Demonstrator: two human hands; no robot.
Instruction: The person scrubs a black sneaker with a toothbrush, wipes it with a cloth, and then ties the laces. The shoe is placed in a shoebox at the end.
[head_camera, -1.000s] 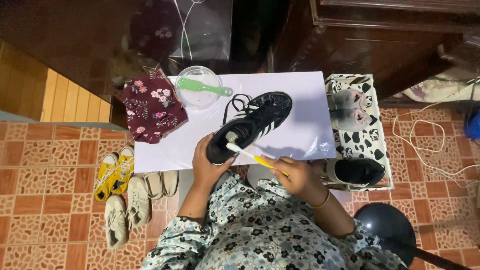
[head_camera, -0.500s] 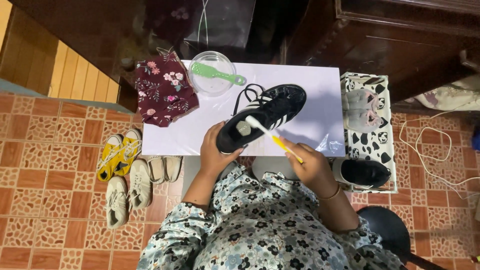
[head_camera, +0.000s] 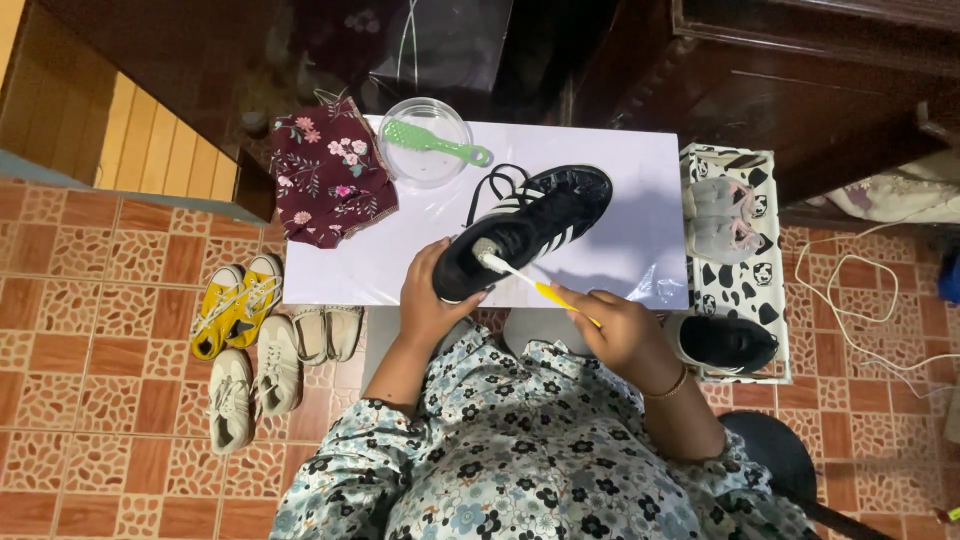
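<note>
We have the black sneaker (head_camera: 525, 232) with white stripes lying tilted on the white table (head_camera: 640, 190), its toe toward seven o'clock and its heel toward two o'clock, loose laces trailing off at eleven o'clock. Our left hand (head_camera: 428, 300) curls around the toe end, fingers wrapped over the upper, and that grip looks right for the work: it pins the sneaker so it cannot skate on the smooth top. Our right hand (head_camera: 612, 332), at four o'clock from the sneaker, is pinched around the yellow handle of a toothbrush (head_camera: 520, 276), whose white head rests on the upper near the toe. To scrub well, we judge it best to keep the bristles flat on the surface, use short strokes, and press only lightly so the thin handle does not flex. Turning the sneaker a little with the left hand would likely reach the stripes and the sole edge better than twisting the wrist. A clear bowl (head_camera: 428, 140) with a green brush (head_camera: 432, 141) across it sits at eleven o'clock, near enough to dip into, with a flowered cloth (head_camera: 328, 185) to its left. A second black shoe (head_camera: 728, 343) sits at three o'clock from our right hand.
</note>
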